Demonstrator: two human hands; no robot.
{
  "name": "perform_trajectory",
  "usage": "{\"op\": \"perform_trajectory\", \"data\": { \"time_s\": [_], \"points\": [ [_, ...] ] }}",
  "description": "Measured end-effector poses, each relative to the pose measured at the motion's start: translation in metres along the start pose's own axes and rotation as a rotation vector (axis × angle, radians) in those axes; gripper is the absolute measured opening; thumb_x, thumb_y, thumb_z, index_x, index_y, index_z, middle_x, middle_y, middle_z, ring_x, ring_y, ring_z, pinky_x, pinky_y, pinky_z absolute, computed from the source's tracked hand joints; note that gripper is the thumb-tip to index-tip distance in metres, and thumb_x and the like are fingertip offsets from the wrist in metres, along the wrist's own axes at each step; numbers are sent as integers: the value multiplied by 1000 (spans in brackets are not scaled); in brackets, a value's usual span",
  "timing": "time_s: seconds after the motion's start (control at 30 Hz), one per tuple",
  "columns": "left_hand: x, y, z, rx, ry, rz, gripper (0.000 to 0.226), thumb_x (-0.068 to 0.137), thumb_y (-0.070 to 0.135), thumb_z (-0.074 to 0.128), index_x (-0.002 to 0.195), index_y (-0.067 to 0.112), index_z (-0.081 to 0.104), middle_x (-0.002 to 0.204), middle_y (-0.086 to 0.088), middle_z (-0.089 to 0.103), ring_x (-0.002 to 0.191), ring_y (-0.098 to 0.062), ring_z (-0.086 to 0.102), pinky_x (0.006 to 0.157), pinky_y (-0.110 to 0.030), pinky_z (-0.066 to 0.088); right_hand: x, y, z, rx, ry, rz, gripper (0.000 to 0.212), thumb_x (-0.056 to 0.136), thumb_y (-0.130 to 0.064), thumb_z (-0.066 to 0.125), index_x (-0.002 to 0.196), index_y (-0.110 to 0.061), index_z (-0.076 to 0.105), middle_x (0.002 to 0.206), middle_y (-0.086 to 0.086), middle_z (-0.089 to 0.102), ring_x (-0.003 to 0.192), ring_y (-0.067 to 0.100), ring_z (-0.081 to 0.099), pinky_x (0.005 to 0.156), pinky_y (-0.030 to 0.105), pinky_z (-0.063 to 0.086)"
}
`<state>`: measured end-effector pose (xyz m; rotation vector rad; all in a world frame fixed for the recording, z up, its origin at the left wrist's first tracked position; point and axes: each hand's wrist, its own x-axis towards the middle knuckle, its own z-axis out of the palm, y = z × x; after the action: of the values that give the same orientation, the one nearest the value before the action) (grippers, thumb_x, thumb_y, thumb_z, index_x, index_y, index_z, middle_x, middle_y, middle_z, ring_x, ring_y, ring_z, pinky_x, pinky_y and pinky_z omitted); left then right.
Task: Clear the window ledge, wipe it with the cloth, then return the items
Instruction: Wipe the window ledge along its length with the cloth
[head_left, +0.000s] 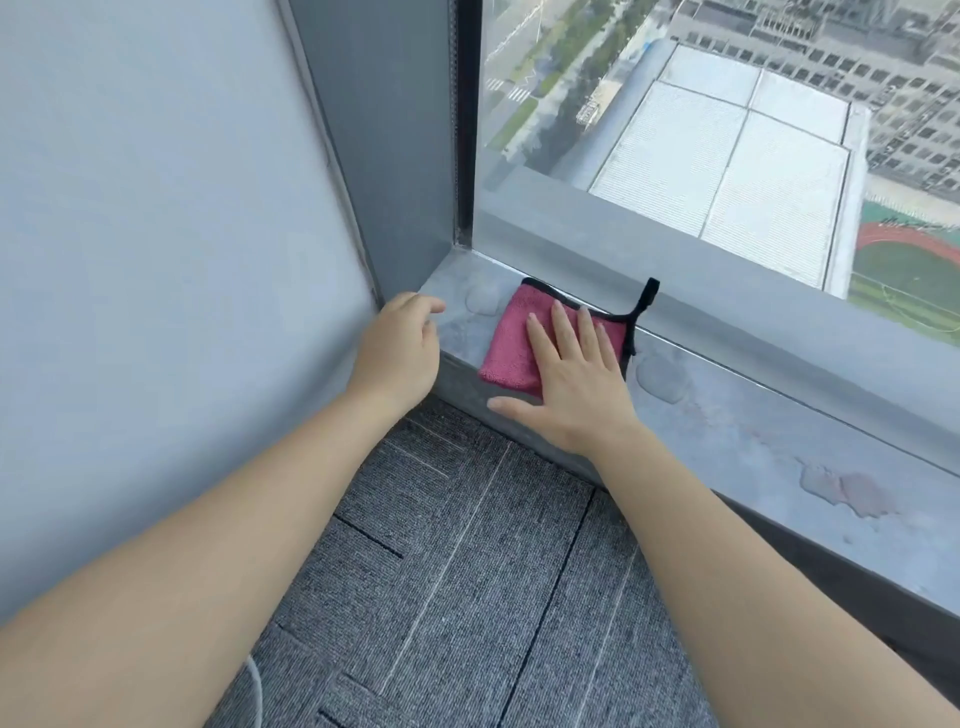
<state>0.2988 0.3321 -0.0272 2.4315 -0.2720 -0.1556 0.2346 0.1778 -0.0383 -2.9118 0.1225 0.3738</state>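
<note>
A folded pink cloth (511, 345) with black edging and a black loop lies on the grey window ledge (753, 431), near its left end by the glass. My right hand (571, 374) presses flat on the cloth with straight, spread fingers. To the left, my left hand (400, 348) rests at the ledge's left corner next to the wall, fingers loosely curled and holding nothing. Round marks and stains show on the ledge surface. No other items stand on the visible ledge.
A light grey wall (156, 234) closes off the left side, with a dark window frame (462, 130) at the corner. Grey carpet tiles (467, 571) cover the floor below the ledge. A thin white cable (257, 691) lies at the bottom edge.
</note>
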Motion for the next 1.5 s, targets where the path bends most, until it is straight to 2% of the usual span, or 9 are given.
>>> {"op": "perform_trajectory", "data": {
  "time_s": [0.2,0.37,0.6,0.8,0.97,1.13,1.23,1.3,1.5],
  "points": [
    [-12,-20,3,119,-131,79,36,90,-6,32,122,-9,47,140,-19,42,132,-26,36,102,-19,17,5,-11,11,30,64,126,61,98,-39,22,149,-14,0,159,12,-6,146,33,-8,117,43,-8],
    [-14,-25,4,206,-209,106,47,90,-3,30,137,1,29,153,-11,23,142,-21,19,113,-20,10,21,-16,8,110,45,213,57,98,-36,19,149,-20,-2,159,11,-8,146,34,-11,117,46,-10],
    [-18,-42,-5,244,-195,123,47,89,-2,33,136,0,31,151,-14,28,140,-24,25,114,-24,13,50,-35,4,22,6,-9,54,97,-33,18,148,-31,1,160,-1,-10,146,26,-13,118,45,-10],
    [-23,-39,-8,73,-82,46,46,90,-3,32,135,1,32,148,-14,33,138,-21,28,109,-17,12,37,-30,9,20,-2,65,56,97,-31,19,149,-24,-1,160,0,-9,146,27,-13,117,47,-11],
    [-23,-38,-9,-281,22,-85,42,92,1,33,134,2,34,143,-14,40,134,-22,37,113,-27,25,61,-49,8,89,20,138,58,96,-33,18,148,-27,-8,159,3,-10,146,31,-14,116,51,-11],
    [-24,-37,-12,-512,4,-152,40,95,5,31,135,3,32,145,-12,38,128,-9,36,90,8,23,86,-63,6,75,46,41,60,95,-29,20,149,-20,-5,160,-2,-8,147,18,-9,118,45,-6],
    [-24,-37,-14,-552,-19,-149,41,95,6,31,136,3,31,146,-11,36,120,-2,32,80,15,19,91,-65,5,54,40,13,60,95,-28,22,149,-19,-3,160,-2,-6,147,16,-8,118,43,-5],
    [-24,-37,-16,-551,-18,-139,40,96,8,31,136,3,31,146,-11,36,122,-3,32,83,13,20,90,-64,6,30,33,-7,60,95,-28,23,149,-19,-2,160,-1,-6,147,17,-8,118,44,-4],
    [-24,-38,-15,-572,10,-122,39,96,11,30,134,3,35,143,-11,40,130,-12,36,107,-16,21,72,-60,9,-34,10,-129,57,96,-29,23,149,-27,2,160,-3,-5,148,18,-8,118,43,-7]
  ]
}}
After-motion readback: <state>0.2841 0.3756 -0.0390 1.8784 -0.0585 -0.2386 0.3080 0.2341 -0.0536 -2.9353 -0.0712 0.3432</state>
